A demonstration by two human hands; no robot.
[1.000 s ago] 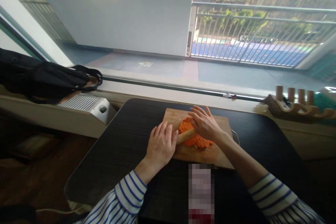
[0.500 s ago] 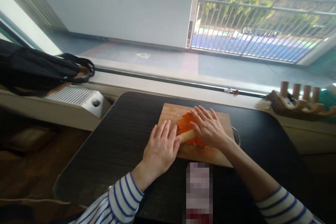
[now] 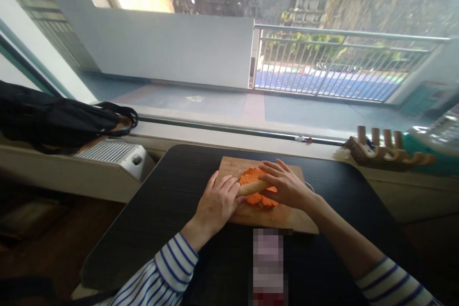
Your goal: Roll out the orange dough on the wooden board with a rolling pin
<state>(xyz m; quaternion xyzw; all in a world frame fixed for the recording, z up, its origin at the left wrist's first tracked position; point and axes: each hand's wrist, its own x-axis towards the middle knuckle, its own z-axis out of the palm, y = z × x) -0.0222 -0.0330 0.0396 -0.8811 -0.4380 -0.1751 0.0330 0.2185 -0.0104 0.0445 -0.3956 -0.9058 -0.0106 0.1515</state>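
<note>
A short wooden rolling pin (image 3: 253,187) lies across a flattened piece of orange dough (image 3: 263,200) with a ragged edge. The dough rests on a wooden cutting board (image 3: 279,220), where some small crumbs show. My left hand (image 3: 219,201) is closed over the pin's left end, its thumb on the near side. My right hand (image 3: 287,186) grips the right end, fingers over the top and thumb low beside the dough. Both ends of the pin are hidden under my hands.
The board sits on a dark table (image 3: 150,220) by a window. A black bag (image 3: 60,119) lies at the left near a white vented unit (image 3: 118,153). A holder with several wooden pegs (image 3: 385,146) stands on the sill at right. A blurred, pixelated patch covers the near middle.
My fingers lay flatter on the pin before and now curl around its ends. More of the dough's near edge shows. The camera view has tilted upward, so the surroundings appear lower.
</note>
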